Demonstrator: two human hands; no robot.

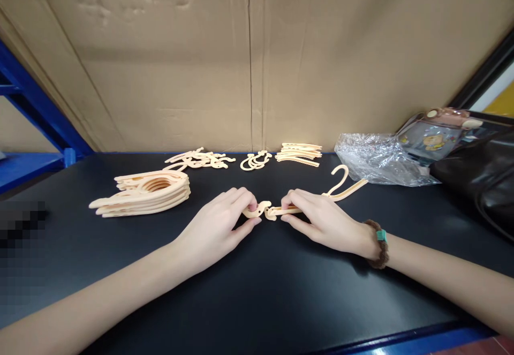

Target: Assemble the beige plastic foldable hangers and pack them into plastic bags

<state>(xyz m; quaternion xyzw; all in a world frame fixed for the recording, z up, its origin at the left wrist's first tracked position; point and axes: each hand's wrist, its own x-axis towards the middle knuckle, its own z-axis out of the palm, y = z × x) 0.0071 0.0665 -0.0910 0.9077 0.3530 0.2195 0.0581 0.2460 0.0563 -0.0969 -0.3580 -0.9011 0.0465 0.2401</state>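
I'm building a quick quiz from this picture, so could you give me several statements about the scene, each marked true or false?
1. The left hand pinches a small cream piece. True.
2. The brown band is on the left wrist. False: the brown band is on the right wrist.
3. The right hand holds a cream hooked part. True.
4. The cream stack lies between the hands. False: the cream stack lies left of both.
5. Clear plastic wrap lies beside a dark bag. True.
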